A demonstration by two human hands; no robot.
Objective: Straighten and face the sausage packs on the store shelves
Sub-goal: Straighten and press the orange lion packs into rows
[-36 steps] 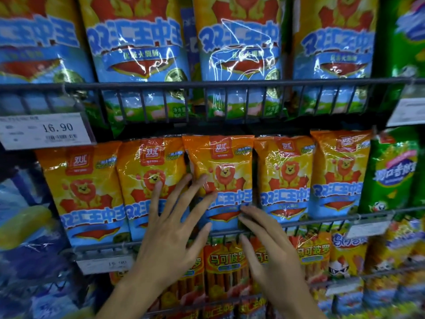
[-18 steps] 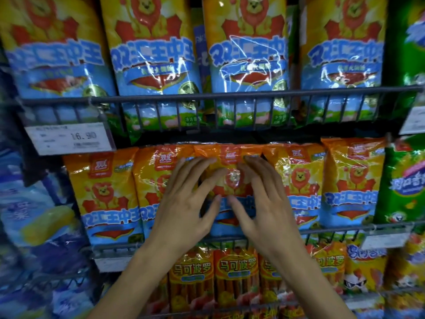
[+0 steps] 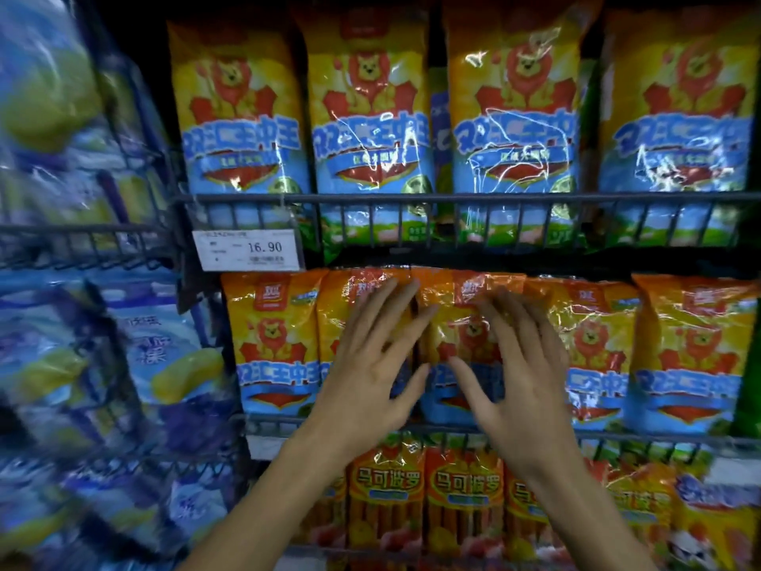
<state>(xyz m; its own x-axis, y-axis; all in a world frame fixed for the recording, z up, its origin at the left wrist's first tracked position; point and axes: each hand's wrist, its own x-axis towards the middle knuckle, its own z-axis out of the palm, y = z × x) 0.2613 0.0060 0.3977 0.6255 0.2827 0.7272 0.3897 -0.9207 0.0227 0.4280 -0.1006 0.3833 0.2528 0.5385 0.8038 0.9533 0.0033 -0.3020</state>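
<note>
Both hands lie flat with fingers spread on the middle-row sausage packs: the left hand (image 3: 366,377) on the second pack (image 3: 350,319), the right hand (image 3: 514,377) on the third pack (image 3: 457,323), whose top edge shows just above the fingertips. The risk, as I judge it, is uneven pressure, which could tip a slick pack sideways over its neighbour or slide its foot off the wire rail (image 3: 659,440) below the palms. The packs stand upright, long axis vertical, printed faces outward.
</note>
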